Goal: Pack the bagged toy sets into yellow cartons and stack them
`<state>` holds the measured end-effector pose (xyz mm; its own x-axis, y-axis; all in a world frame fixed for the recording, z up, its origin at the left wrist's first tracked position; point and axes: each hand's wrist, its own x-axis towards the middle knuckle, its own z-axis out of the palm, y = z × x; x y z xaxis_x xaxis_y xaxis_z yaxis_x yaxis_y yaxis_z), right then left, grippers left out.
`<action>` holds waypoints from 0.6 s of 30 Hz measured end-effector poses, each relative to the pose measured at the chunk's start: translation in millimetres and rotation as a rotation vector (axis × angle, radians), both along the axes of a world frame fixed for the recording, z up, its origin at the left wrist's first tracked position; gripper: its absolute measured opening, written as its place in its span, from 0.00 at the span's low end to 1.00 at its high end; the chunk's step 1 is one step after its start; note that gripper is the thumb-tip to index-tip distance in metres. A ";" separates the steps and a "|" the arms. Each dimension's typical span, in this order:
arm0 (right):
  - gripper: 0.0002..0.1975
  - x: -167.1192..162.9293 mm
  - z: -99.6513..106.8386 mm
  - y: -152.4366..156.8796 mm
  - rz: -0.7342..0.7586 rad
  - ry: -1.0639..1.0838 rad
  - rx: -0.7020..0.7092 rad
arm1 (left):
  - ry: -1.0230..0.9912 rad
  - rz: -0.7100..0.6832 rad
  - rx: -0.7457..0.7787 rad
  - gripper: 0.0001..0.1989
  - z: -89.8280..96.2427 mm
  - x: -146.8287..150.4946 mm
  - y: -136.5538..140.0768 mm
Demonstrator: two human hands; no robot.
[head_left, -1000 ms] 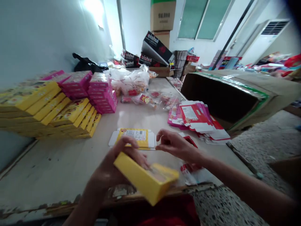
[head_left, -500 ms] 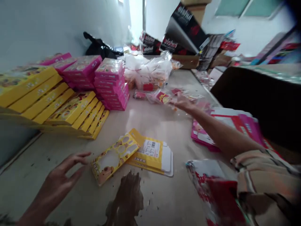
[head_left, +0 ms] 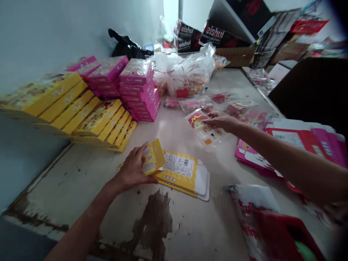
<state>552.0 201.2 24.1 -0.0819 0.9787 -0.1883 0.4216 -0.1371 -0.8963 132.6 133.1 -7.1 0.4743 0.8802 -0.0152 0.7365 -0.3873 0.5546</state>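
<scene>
My left hand (head_left: 132, 167) is closed around a small yellow box (head_left: 155, 156), which is tilted up off the table with one end towards me. Beneath and beside it lie flattened yellow cartons (head_left: 178, 174) with a printed label and white flaps. Farther forward, my right hand (head_left: 220, 121) pinches a clear plastic packet (head_left: 208, 135) by its edge; small red, yellow and orange pieces show inside. More clear packets (head_left: 197, 104) lie just behind that hand.
Stacked yellow boxes (head_left: 63, 98) and pink boxes (head_left: 138, 88) stand at the left by the wall. A large filled plastic bag (head_left: 187, 72) sits at the back. Flattened pink and red cartons (head_left: 288, 139) lie under my right forearm, with a red package (head_left: 280, 232) nearer me.
My left hand has moved right and closed on the yellow box, lifting it into a tilt. My right hand now pinches a packet, drawn nearer. The camera view has shifted.
</scene>
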 end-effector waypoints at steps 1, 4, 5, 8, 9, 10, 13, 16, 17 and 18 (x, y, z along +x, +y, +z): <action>0.15 -12.0 18.2 -16.6 -0.016 0.045 -0.010 | -0.118 -0.012 -0.038 0.67 8.9 -10.6 -2.1; 0.25 -55.5 75.3 -75.3 0.033 0.178 0.027 | -0.385 -0.058 -0.116 0.63 27.1 -31.6 -17.2; 0.29 -70.6 91.8 -97.7 0.057 0.195 0.055 | -0.427 -0.076 -0.121 0.63 29.5 -34.1 -24.1; 0.33 -110.8 122.2 -167.3 0.118 0.147 0.149 | -0.478 -0.126 -0.092 0.63 28.1 -31.5 -44.3; 0.34 -121.4 125.2 -188.8 0.120 0.115 0.177 | -0.485 -0.136 -0.075 0.63 26.1 -29.1 -49.7; 0.34 -130.3 125.1 -208.5 0.114 0.078 0.202 | -0.491 -0.147 -0.056 0.63 24.0 -26.8 -54.0; 0.33 -147.4 113.2 -252.4 0.133 -0.041 0.186 | -0.459 -0.204 0.009 0.62 18.4 -23.5 -60.1; 0.31 -151.9 98.3 -270.3 0.206 -0.062 0.053 | -0.326 -0.308 0.089 0.60 15.4 -25.4 -59.7; 0.31 -151.4 94.7 -271.1 0.228 -0.040 0.004 | -0.286 -0.355 0.096 0.60 15.1 -26.2 -59.2; 0.30 -150.2 91.8 -270.0 0.250 -0.012 -0.046 | -0.252 -0.407 0.083 0.60 15.2 -26.8 -58.6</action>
